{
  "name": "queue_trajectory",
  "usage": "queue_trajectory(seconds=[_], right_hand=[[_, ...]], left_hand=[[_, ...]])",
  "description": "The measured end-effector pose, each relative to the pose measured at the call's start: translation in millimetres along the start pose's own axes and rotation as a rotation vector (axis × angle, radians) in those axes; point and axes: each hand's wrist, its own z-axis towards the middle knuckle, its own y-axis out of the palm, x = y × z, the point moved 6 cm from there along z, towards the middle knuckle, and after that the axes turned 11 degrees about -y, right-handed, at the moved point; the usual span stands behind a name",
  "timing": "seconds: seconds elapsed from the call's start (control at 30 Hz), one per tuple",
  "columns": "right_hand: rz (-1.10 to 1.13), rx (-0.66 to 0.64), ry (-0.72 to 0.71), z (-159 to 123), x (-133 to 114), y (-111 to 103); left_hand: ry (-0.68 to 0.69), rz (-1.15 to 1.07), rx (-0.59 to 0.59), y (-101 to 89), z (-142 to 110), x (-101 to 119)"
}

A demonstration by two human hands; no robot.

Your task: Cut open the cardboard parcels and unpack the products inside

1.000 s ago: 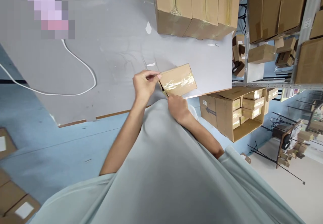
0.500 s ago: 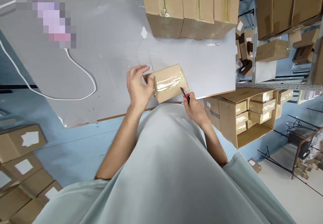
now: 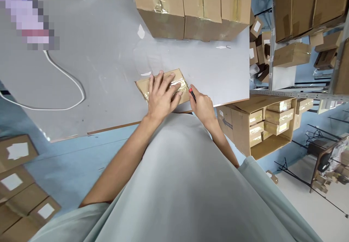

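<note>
A small cardboard box [image 3: 174,75] wrapped in clear tape lies on the grey table near its front edge. My left hand [image 3: 163,96] rests flat on its top, fingers spread, covering much of the tape. In my right hand [image 3: 203,105] is a utility knife [image 3: 192,92] with a red and black handle. The blade end meets the right side of the box, along its edge; how deep it sits I cannot tell.
Several large taped cartons [image 3: 191,16] stand at the back of the table [image 3: 106,71]. A white cable [image 3: 77,82] curls on the left. An open carton [image 3: 237,125] with smaller boxes stands right of the table. Labelled cartons [image 3: 19,183] are stacked at lower left.
My left hand has gone from the box's left end to flat on its top. The knife has moved from above the tape to the box's right edge.
</note>
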Motion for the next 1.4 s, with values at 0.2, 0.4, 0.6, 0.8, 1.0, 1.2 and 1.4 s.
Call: queue_trajectory(seconds=[0.2, 0.4, 0.6, 0.8, 1.0, 1.2, 1.4], right_hand=[[-0.023, -0.019, 0.031, 10.0, -4.7, -1.9], [-0.025, -0.025, 0.049, 11.5, -10.6, -4.8], [-0.05, -0.036, 0.098, 7.7, -17.5, -7.1], [-0.076, -0.018, 0.194, 19.2, -34.5, -6.4], [-0.106, -0.034, 0.236, 17.2, -39.9, -6.9], [-0.127, -0.001, 0.305, 9.3, -41.5, -1.4], [-0.116, -0.09, 0.387, -13.8, -31.6, 7.4]], left_hand=[[-0.002, -0.015, -0.021, -1.0, -1.4, 1.7], [0.016, 0.017, -0.092, -1.3, -0.1, 1.8], [0.06, -0.043, -0.12, -3.5, -0.1, 2.9], [0.082, -0.074, -0.151, -5.6, -3.6, 3.2], [0.127, -0.056, -0.145, -3.1, -8.4, 2.6], [0.153, -0.069, -0.15, -2.8, -8.9, 2.9], [0.175, -0.069, -0.16, -0.6, -8.8, -0.2]])
